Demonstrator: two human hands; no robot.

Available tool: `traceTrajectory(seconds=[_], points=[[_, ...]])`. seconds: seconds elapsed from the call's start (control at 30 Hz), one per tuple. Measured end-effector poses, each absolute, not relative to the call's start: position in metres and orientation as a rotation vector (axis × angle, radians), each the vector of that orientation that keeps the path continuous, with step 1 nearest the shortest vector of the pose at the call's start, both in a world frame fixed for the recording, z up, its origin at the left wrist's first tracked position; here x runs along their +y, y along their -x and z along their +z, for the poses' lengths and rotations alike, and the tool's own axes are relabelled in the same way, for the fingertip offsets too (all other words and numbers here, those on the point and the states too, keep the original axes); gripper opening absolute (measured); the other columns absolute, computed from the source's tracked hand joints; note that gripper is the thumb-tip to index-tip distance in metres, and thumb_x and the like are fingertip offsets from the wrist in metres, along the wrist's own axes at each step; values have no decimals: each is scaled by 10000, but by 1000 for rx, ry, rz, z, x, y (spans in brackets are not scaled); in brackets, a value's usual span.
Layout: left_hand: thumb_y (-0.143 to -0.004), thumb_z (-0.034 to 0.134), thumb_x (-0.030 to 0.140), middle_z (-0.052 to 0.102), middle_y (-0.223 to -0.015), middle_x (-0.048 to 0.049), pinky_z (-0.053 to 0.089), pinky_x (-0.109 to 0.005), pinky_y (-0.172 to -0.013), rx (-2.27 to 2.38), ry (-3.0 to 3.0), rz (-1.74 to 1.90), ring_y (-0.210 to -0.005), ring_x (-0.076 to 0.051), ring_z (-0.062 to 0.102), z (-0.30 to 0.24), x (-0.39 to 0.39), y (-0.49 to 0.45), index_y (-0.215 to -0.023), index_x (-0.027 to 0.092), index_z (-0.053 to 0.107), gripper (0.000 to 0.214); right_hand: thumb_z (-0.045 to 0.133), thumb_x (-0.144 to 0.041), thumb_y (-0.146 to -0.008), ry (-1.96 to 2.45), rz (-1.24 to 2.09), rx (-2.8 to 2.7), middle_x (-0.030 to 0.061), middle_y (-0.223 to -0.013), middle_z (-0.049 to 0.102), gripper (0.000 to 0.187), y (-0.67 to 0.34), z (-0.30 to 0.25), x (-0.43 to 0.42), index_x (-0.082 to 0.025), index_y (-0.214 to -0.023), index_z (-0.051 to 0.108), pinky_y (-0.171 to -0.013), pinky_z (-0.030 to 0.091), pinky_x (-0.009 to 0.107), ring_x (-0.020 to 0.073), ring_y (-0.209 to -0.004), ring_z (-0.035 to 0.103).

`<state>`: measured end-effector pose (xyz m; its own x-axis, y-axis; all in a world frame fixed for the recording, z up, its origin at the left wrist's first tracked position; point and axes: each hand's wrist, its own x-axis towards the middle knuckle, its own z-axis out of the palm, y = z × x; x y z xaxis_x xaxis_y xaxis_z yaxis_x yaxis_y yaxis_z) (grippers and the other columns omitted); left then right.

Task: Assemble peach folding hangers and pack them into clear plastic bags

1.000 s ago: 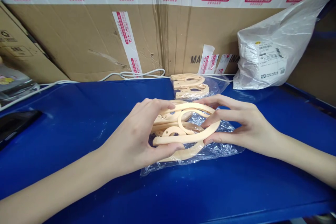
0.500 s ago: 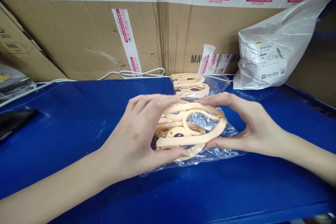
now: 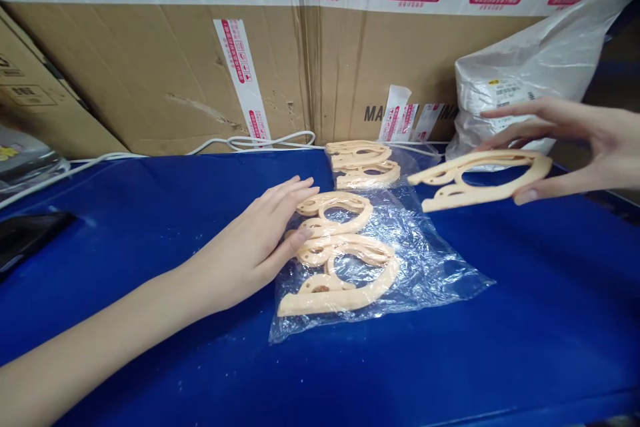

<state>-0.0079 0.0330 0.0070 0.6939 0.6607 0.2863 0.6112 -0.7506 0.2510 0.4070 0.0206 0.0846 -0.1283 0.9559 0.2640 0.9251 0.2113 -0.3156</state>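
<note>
My right hand (image 3: 595, 150) pinches one cream plastic piece that looks like a folded travel hanger (image 3: 530, 170), held above the table at the right. Its open oval loop is by my thumb and its two narrow ends point left. My left hand (image 3: 265, 233) lies with fingers stretched out along the left side of a clear plastic bag (image 3: 425, 273), thumb touching the hangers. Two similar folded hangers (image 3: 370, 293) show one behind the other in or on this bag; film glare hides which. Behind them lies another clear bag holding more cream hangers (image 3: 370, 177).
The blue table (image 3: 210, 367) runs up to a large taped cardboard box (image 3: 180, 67). A white cable (image 3: 210, 141) lies along its back edge. A white parcel bag (image 3: 530, 67) stands at the back right, and a black object (image 3: 30, 237) sits at the left.
My right hand has moved right and up with one hanger, away from the bag. My left hand has shifted slightly left and flattened beside the hangers that stay at the bag.
</note>
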Motion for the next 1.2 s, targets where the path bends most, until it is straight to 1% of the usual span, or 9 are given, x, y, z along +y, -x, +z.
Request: traceTrajectory(seconds=[0.1, 0.17, 0.37, 0.53, 0.6, 0.67, 0.83, 1.0, 1.2], points=[[-1040, 330, 474, 350, -1588, -60, 264, -486, -1227, 1056, -2759, 517, -1498, -223, 233, 7, 32, 9, -1463, 210, 346, 499, 798, -678, -634, 1705, 330, -2313, 94, -1259, 664, 902, -415, 74, 26, -432, -1432, 456, -863, 557, 435, 334, -1198, 599], [-1040, 315, 484, 343, -1592, -58, 255, -492, -1230, 1079, -2747, 496, -1502, -225, 223, 7, 32, 9, -1468, 211, 346, 508, 816, -592, -674, 1677, 367, -2369, 71, -1297, 641, 856, -415, 69, 28, -444, -1434, 451, -868, 573, 394, 322, -1210, 591], [-1042, 280, 499, 341, -1594, -39, 253, -492, -1229, 1107, -2693, 396, -1495, -238, 245, 0, 36, 13, -1486, 239, 344, 519, 831, -516, -680, 1516, 514, -2301, 41, -1306, 627, 886, -388, 61, 28, -447, -1458, 413, -710, 613, 299, 319, -1200, 593], [-1047, 267, 492, 349, -1590, -41, 252, -472, -1230, 1090, -2657, 398, -1489, -242, 262, -3, 39, 12, -1478, 242, 366, 508, 824, -491, -714, 1216, 589, -2331, 39, -1292, 627, 834, -347, 32, 31, -370, -1442, 435, -1010, 506, 408, 284, -1215, 575], [-1047, 270, 490, 348, -1590, -55, 256, -476, -1227, 1092, -2647, 388, -1489, -253, 263, -2, 38, 11, -1483, 230, 360, 516, 817, -497, -720, 1139, 608, -2323, 63, -1255, 641, 817, -331, 17, 29, -300, -1428, 460, -998, 508, 430, 287, -1156, 604], [-1048, 276, 489, 329, -1599, -55, 256, -482, -1225, 1086, -2639, 382, -1494, -255, 251, 0, 36, 10, -1498, 240, 336, 517, 798, -493, -744, 1107, 620, -2319, 76, -1248, 646, 827, -318, 7, 26, -278, -1453, 430, -950, 532, 435, 294, -1136, 615], [-1044, 326, 472, 266, -1627, -32, 194, -521, -1235, 989, -2727, 371, -1512, -268, 191, 5, 31, 6, -1538, 292, 266, 529, 797, -476, -751, 1105, 598, -2371, 62, -1370, 584, 830, -318, 7, 24, -324, -1470, 413, -1004, 500, 466, 306, -1218, 574], [-1047, 330, 469, 249, -1632, -20, 156, -512, -1245, 948, -2745, 340, -1515, -254, 183, 3, 31, 5, -1539, 282, 275, 529, 790, -419, -781, 1090, 721, -2318, 26, -1172, 690, 794, -331, 15, 31, -347, -1470, 401, -976, 520, 449, 262, -1109, 634], [-1043, 307, 518, 324, -1604, -16, 146, -528, -1244, 942, -2676, 344, -1505, -239, 223, 2, 33, 6, -1501, 280, 346, 518, 768, -425, -809, 1015, 677, -2198, 35, -1152, 695, 673, -305, 6, 23, -285, -1400, 481, -952, 521, 381, 211, -1033, 654]])
